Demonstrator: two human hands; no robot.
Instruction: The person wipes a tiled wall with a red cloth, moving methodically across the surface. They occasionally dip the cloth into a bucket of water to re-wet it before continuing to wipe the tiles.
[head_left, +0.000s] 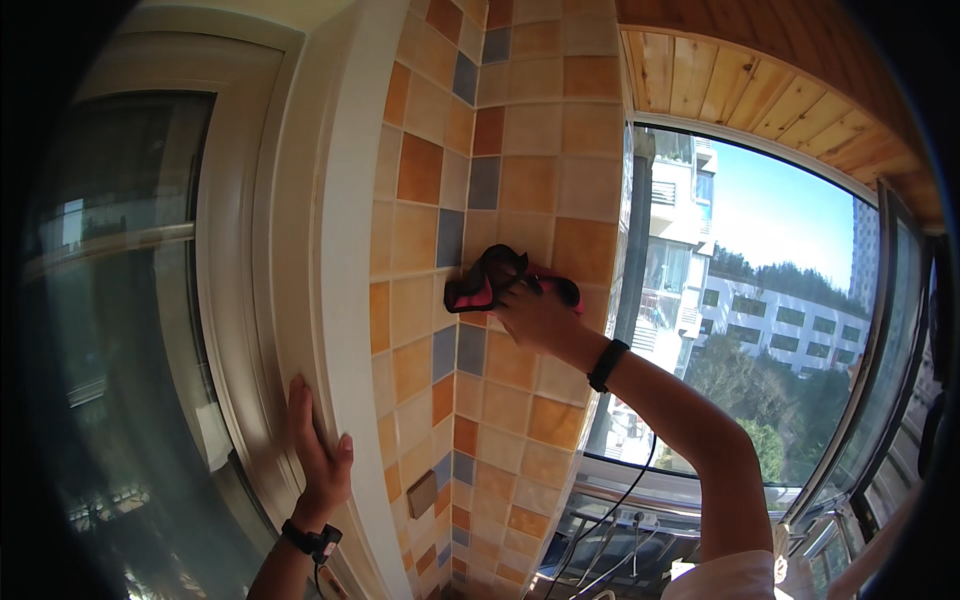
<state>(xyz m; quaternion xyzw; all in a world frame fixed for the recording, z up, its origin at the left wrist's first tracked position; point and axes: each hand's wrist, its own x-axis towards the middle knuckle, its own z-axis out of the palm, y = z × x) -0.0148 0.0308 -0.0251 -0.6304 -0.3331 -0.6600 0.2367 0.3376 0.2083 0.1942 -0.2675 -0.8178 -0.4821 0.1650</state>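
Note:
A pink cloth with black edging lies bunched against the tiled wall, close to the inner corner. My right hand grips it and presses it to the tiles; a black band is round that wrist. My left hand rests on the pale window frame at the lower left, fingers pointing up and thumb apart, holding nothing. A dark band with a small device sits on the left wrist.
Left of the frame is a glass pane. A small brown plate is fixed low on the tiles. At right stands a large window under a wooden plank ceiling. Cables hang below it.

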